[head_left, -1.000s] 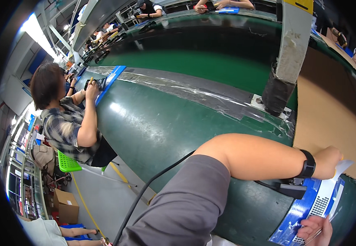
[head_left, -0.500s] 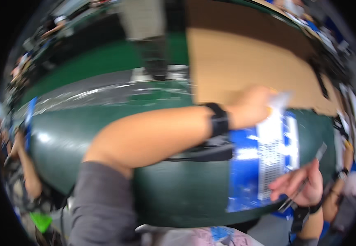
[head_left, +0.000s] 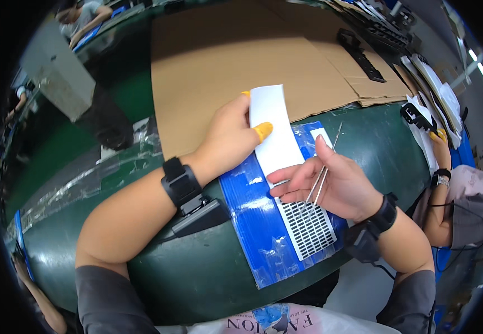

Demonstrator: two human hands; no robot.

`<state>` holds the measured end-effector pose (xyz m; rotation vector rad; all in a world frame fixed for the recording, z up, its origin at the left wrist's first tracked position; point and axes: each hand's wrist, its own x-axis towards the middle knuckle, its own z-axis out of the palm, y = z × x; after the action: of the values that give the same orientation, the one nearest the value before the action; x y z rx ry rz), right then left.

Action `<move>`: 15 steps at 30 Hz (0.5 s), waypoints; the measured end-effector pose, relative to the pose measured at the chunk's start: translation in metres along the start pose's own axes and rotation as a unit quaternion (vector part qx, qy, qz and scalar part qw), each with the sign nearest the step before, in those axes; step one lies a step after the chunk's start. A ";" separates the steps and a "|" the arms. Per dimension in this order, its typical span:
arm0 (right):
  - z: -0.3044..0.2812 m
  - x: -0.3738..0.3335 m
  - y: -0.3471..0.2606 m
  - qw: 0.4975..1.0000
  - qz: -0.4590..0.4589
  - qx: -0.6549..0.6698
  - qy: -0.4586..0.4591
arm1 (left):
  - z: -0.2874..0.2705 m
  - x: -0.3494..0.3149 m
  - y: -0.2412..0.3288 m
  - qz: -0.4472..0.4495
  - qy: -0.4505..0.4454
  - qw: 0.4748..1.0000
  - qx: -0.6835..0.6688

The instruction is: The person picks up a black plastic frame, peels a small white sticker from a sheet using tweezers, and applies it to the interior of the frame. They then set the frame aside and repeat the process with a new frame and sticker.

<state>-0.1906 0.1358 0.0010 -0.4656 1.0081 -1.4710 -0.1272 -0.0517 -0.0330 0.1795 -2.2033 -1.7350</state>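
Note:
My left hand (head_left: pixel 224 133), with yellow finger covers on thumb and forefinger, pinches the upper part of a white paper strip (head_left: pixel 275 133). The strip runs down toward a sheet of small black rectangular stickers (head_left: pixel 308 231); my right hand hides where they meet. Beneath them lies a blue board (head_left: pixel 247 222) wrapped in clear tape. Over the sheet, my right hand (head_left: pixel 339 183) holds thin metal tweezers (head_left: pixel 320 181) loosely against the palm. The tweezers' one end sticks up past the thumb, and its fingers point toward the strip.
A large brown cardboard sheet (head_left: pixel 236 72) covers the far part of the green table (head_left: pixel 180 284). A black slotted part (head_left: pixel 361 55) rests on it. At the right, a co-worker's hand (head_left: pixel 440 147) holds a black part (head_left: pixel 417 117). A grey post (head_left: pixel 57 72) stands far left.
The view has swung to the right and is sharper. My right hand has come up from the board's lower right edge to over the sticker sheet. The left hand stays at the strip's upper part.

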 end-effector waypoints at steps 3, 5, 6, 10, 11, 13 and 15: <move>0.006 -0.007 -0.011 0.994 -0.014 0.078 -0.070 | -0.001 -0.005 0.009 -0.065 0.020 0.996 -0.056; 0.010 -0.013 -0.002 0.992 0.011 0.103 -0.073 | 0.004 -0.005 0.013 -0.032 0.050 0.995 -0.085; 0.008 -0.014 0.009 0.995 0.053 0.073 -0.044 | 0.006 -0.004 0.015 -0.037 0.043 0.995 -0.080; 0.006 -0.017 0.005 0.993 0.077 0.071 -0.052 | 0.004 -0.004 0.010 -0.043 0.043 0.997 -0.036; 0.006 -0.021 0.002 0.990 0.065 0.101 -0.078 | 0.004 -0.004 0.010 -0.046 0.039 0.998 -0.036; 0.014 -0.015 0.018 0.992 0.122 -0.031 0.001 | 0.001 0.000 0.006 -0.030 0.038 0.997 -0.067; 0.012 -0.019 0.008 0.995 0.091 -0.049 -0.012 | 0.003 0.001 0.004 -0.002 0.036 0.998 -0.060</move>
<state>-0.1733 0.1507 0.0060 -0.4479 1.0783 -1.2551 -0.1286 -0.0483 -0.0296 0.2148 -2.0435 -1.8264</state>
